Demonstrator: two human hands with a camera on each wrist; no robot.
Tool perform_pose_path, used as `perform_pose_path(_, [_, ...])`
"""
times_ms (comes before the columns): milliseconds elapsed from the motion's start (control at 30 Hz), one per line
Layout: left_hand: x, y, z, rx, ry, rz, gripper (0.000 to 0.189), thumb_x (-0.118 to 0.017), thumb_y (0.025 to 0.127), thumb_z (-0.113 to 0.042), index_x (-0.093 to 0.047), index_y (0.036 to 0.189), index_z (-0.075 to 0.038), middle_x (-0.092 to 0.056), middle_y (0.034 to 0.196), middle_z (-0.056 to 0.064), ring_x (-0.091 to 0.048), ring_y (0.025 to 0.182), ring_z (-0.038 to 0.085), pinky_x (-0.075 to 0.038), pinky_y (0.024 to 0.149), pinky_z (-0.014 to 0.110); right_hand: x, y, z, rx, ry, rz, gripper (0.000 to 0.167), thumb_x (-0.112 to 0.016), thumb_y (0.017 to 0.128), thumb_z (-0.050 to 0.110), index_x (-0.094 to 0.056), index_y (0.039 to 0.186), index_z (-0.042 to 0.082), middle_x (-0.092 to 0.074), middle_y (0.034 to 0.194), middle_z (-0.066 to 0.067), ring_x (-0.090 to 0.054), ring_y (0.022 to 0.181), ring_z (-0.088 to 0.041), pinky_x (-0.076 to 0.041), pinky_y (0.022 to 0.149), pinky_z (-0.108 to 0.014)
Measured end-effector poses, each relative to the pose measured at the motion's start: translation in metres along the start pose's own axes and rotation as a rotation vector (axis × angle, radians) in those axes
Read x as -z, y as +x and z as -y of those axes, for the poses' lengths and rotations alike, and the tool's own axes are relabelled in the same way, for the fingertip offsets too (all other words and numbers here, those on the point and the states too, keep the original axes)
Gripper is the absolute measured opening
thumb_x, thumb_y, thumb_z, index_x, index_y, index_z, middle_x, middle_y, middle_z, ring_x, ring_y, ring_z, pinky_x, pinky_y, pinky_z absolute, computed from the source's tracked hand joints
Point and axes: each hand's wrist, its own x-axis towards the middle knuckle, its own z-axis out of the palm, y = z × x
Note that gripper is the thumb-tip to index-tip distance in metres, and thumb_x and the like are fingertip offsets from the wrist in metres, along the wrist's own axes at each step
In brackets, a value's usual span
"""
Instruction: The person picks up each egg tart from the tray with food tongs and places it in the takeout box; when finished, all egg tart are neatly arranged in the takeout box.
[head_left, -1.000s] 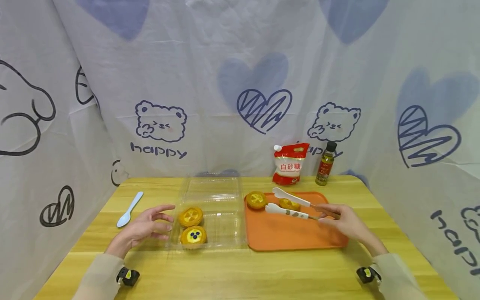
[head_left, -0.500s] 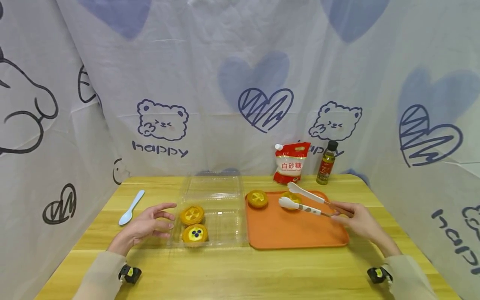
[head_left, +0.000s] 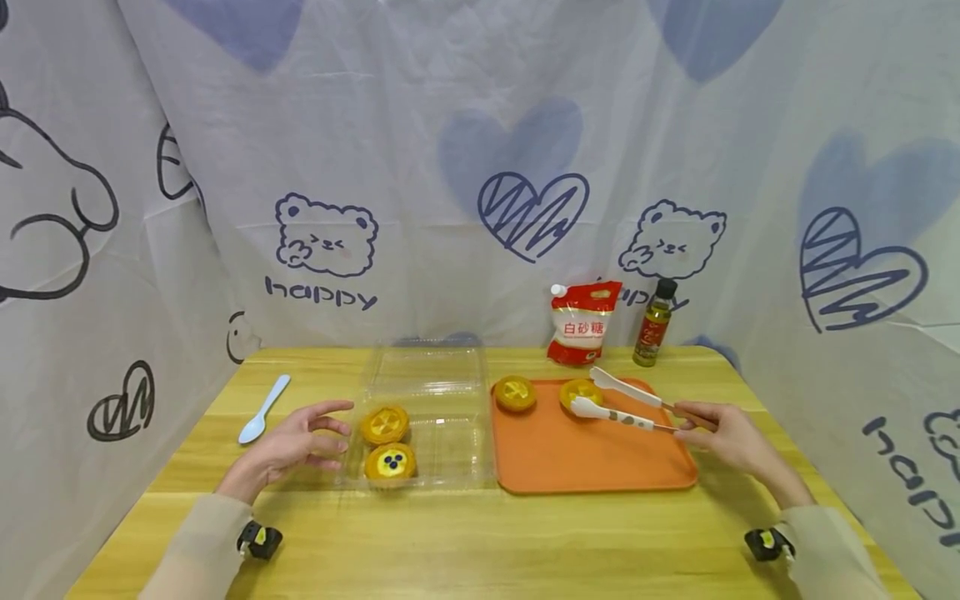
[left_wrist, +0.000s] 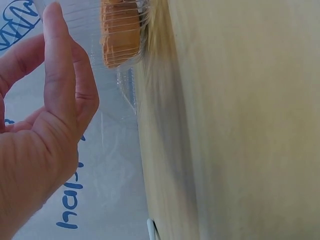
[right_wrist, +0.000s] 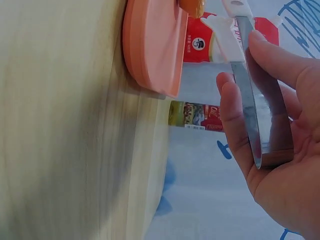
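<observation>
My right hand (head_left: 723,432) holds a pair of metal tongs (right_wrist: 265,120) with white tips, thumb on one arm and fingers on the other. The tips stand apart over the orange tray (head_left: 592,462), near an egg tart (head_left: 581,390) at its back. Another tart (head_left: 515,393) lies at the tray's back left corner. A hinged clear plastic box (head_left: 457,450) stands open left of the tray. Inside it sit a tart with a cross-like top (head_left: 385,425) and one with blueberries (head_left: 391,462). Beside the box's left wall, my left hand (head_left: 303,437) hovers with fingers loosely bent, holding nothing.
A pale blue spoon (head_left: 265,408) lies on the wooden table (head_left: 450,542) at the left. Behind the tray stand a red and white sugar pouch (head_left: 581,325) and an oil bottle (head_left: 652,325). Printed cloth (head_left: 420,167) hangs around the back and sides.
My right hand has drawn the tongs rightward, uncovering more of the back tart on the tray. The left hand stays by the box. Both tarts on the tray remain where they were.
</observation>
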Motion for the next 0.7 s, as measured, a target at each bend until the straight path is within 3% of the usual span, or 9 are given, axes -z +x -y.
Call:
perform_pose_path(267, [0.000,0.000,-0.001,0.001,0.002,-0.008,0.082,-0.067,0.086,0.001,-0.020,0.154,0.000,-0.046,0.123,0.025,-0.061,0.092,0.023,-0.061,0.081,0.045,-0.003,0.007,-0.003,0.016,-0.102,-0.030,0.052,-0.073,0.089,0.022,-0.059,0.131,-0.004,-0.070,0.113,-0.021,-0.069,0.095,-0.022,-0.053,0.066,-0.017])
perform_pose_path(400, [0.000,0.001,-0.002,-0.003,0.004,-0.011,0.082,-0.066,0.086,0.002,-0.021,0.153,0.000,-0.046,0.121,0.025,-0.061,0.093,0.023,-0.061,0.080,0.045,-0.006,0.009,-0.003,0.013,-0.109,-0.027,0.050,-0.073,0.089,0.022,-0.060,0.131,-0.002,-0.069,0.116,-0.021,-0.068,0.102,-0.031,-0.053,0.068,-0.017])
perform_pose_path(700, [-0.001,-0.001,0.000,-0.009,0.018,-0.011,0.083,-0.068,0.086,-0.001,-0.020,0.154,0.001,-0.045,0.125,0.028,-0.060,0.096,0.026,-0.061,0.080,0.045,-0.010,0.014,-0.001,0.008,-0.154,-0.032,0.045,-0.073,0.088,0.021,-0.064,0.129,0.005,-0.070,0.113,-0.016,-0.066,0.100,-0.025,-0.053,0.072,-0.020])
